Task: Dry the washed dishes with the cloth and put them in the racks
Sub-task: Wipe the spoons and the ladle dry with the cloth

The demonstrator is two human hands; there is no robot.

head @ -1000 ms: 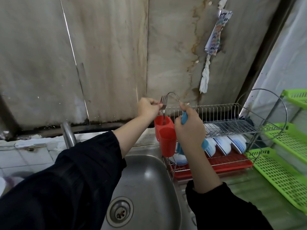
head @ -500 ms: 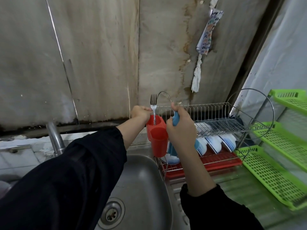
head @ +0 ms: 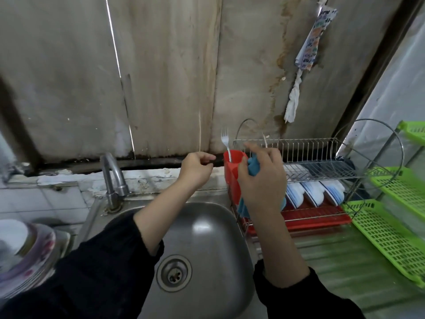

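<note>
Left hand (head: pixel 197 168) is raised over the sink (head: pixel 207 229), forearm stretched forward, grip curled together on nothing. The fork (head: pixel 225 140) stands tines up in the red holder (head: pixel 231 173), just right of that grip. Right hand (head: pixel 264 180) is up in front of the holder, grip clamped on the blue cloth (head: pixel 254 165), index finger out. The dish rack (head: pixel 322 146) is to its right.

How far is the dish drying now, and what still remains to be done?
Done: a fork stands in the red holder, and striped bowls sit in the metal rack's lower tier. In hand: the right hand holds the blue cloth by the holder; the left hand holds nothing. Left: stacked plates wait left of the sink, probably not dried yet.
</note>
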